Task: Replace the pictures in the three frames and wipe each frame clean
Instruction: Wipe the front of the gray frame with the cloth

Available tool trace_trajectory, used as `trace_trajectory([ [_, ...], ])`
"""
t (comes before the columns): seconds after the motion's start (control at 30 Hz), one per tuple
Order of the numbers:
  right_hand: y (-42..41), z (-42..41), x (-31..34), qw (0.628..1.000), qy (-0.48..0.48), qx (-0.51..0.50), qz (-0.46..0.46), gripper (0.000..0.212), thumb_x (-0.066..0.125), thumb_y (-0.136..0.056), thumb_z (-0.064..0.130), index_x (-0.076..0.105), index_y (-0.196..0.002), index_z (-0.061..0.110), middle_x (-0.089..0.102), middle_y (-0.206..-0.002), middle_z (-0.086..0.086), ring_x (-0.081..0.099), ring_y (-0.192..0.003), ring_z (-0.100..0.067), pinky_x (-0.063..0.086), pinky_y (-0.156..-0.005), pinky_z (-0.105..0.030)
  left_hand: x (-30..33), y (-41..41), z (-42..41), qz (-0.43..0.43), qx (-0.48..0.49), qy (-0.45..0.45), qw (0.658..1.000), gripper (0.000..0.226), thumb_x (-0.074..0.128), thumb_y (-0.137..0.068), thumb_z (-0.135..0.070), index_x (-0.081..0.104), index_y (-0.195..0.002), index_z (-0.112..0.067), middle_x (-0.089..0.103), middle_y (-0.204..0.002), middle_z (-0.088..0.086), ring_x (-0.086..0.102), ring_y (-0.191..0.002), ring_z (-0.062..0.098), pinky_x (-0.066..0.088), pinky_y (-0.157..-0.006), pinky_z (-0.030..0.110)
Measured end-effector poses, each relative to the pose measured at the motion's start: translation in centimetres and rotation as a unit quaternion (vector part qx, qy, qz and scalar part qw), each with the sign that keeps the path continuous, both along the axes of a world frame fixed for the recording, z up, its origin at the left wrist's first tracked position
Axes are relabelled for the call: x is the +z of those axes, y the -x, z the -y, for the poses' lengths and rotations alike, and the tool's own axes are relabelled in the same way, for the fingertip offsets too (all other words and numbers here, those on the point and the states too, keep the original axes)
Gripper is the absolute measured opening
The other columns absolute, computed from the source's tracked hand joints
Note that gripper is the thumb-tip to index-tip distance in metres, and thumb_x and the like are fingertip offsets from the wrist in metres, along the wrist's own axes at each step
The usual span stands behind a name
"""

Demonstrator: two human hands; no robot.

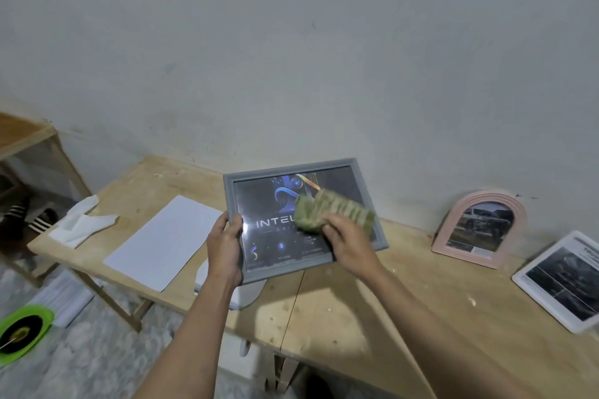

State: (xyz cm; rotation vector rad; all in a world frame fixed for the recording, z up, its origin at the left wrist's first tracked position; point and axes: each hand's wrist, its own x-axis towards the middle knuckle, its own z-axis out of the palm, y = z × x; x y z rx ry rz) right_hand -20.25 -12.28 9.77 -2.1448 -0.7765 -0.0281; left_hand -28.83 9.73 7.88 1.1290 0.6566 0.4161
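Right hand [348, 241] grips green cloth [334, 212], pressed on glass of grey frame [303, 220]. Left hand [225, 244] grips frame's left edge, thumb on front; frame tilted up above desk [340, 311]. Dark poster inside. White sheet [165, 241] flat on desk at left, tissue [81, 220] beyond. Pink arched frame [479, 228] stands at right by wall; white frame [564, 280] lies far right.

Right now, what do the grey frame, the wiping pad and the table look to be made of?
Grey frame: matte moulding, plastic or painted wood; a glossy pane mirrors light.
Wiping pad: soft greenish cloth, ribbed and blurred, under the right hand.
Table: bare pale wood, showing grain and a board seam.
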Motion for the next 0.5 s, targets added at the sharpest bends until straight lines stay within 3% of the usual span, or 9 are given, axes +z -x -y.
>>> trace_trajectory([
  [0.07, 1.5, -0.4, -1.2, 0.989, -0.017, 0.009, -0.149, 0.020, 0.048, -0.098, 0.009, 0.064, -0.098, 0.021, 0.063, -0.083, 0.005, 0.056, -0.078, -0.007, 0.041, -0.074, -0.024, 0.4, 0.1, -0.6, -0.002, 0.014, -0.011, 1.000, 0.015, 0.055, -0.095, -0.019, 0.068, -0.102, -0.017, 0.055, -0.061, -0.010, 0.045, -0.046, 0.015, 0.040, -0.053, 0.024],
  [0.13, 0.5, -0.9, -0.4, 0.965, -0.082, -0.016, -0.247, 0.018, 0.049, -0.099, 0.013, 0.065, -0.099, 0.021, 0.069, -0.087, -0.003, 0.060, -0.080, -0.013, 0.047, -0.078, -0.032, 0.4, 0.0, -1.1, -0.013, 0.019, -0.017, 1.000, 0.018, 0.052, -0.098, -0.018, 0.068, -0.104, -0.022, 0.044, -0.053, -0.008, 0.027, -0.037, 0.012, 0.026, -0.044, 0.020],
  [0.17, -0.3, -1.1, 0.7, 0.949, -0.134, -0.028, -0.284, 0.017, 0.049, -0.099, 0.014, 0.066, -0.100, 0.019, 0.072, -0.089, -0.005, 0.064, -0.081, -0.016, 0.050, -0.080, -0.034, 0.5, 0.1, -1.2, -0.011, 0.014, -0.019, 1.000, 0.019, 0.052, -0.099, -0.018, 0.068, -0.107, -0.025, 0.051, -0.055, -0.007, 0.033, -0.038, 0.010, 0.030, -0.045, 0.020],
  [0.23, -2.3, -1.3, 3.7, 0.929, -0.206, -0.053, -0.302, 0.018, 0.049, -0.099, 0.012, 0.066, -0.101, 0.015, 0.073, -0.087, -0.003, 0.066, -0.079, -0.017, 0.052, -0.077, -0.032, 0.4, 0.2, -1.4, 0.004, 0.001, -0.027, 1.000, 0.023, 0.053, -0.099, -0.021, 0.068, -0.117, -0.023, 0.073, -0.084, -0.001, 0.055, -0.061, 0.017, 0.047, -0.069, 0.028],
  [0.3, -4.6, -1.1, 6.1, 0.972, -0.146, -0.079, -0.168, 0.019, 0.050, -0.098, 0.013, 0.067, -0.106, 0.015, 0.072, -0.096, -0.003, 0.065, -0.087, -0.018, 0.049, -0.082, -0.033, 0.2, 0.2, -1.3, 0.004, -0.016, -0.020, 1.000, 0.027, 0.054, -0.098, -0.021, 0.068, -0.120, -0.017, 0.076, -0.110, 0.005, 0.067, -0.092, 0.026, 0.050, -0.094, 0.042],
  [0.37, -6.3, -0.8, 7.1, 0.994, -0.019, -0.110, 0.020, 0.022, 0.052, -0.096, 0.016, 0.067, -0.113, 0.018, 0.071, -0.105, -0.002, 0.063, -0.098, -0.020, 0.045, -0.087, -0.033, 0.3, 0.3, -0.9, 0.002, -0.025, -0.004, 1.000, 0.025, 0.053, -0.099, -0.018, 0.068, -0.119, -0.013, 0.076, -0.111, 0.008, 0.070, -0.099, 0.027, 0.050, -0.098, 0.049],
  [0.43, -6.4, -0.6, 6.4, 0.974, 0.114, -0.128, 0.149, 0.028, 0.051, -0.097, 0.025, 0.063, -0.123, 0.023, 0.066, -0.117, 0.001, 0.058, -0.110, -0.024, 0.038, -0.089, -0.035, 0.3, 0.2, -0.4, 0.006, -0.027, 0.009, 1.000, 0.023, 0.053, -0.100, -0.017, 0.069, -0.117, -0.013, 0.076, -0.110, 0.009, 0.071, -0.095, 0.026, 0.052, -0.095, 0.049],
  [0.5, -5.5, -0.7, 4.3, 0.950, 0.215, -0.125, 0.189, 0.045, 0.044, -0.097, 0.047, 0.050, -0.137, 0.029, 0.053, -0.138, 0.001, 0.045, -0.129, -0.025, 0.028, -0.098, -0.039, 0.4, 0.3, -0.2, 0.013, -0.027, 0.019, 0.999, 0.023, 0.054, -0.100, -0.018, 0.069, -0.117, -0.014, 0.076, -0.109, 0.008, 0.071, -0.096, 0.027, 0.053, -0.093, 0.050],
])
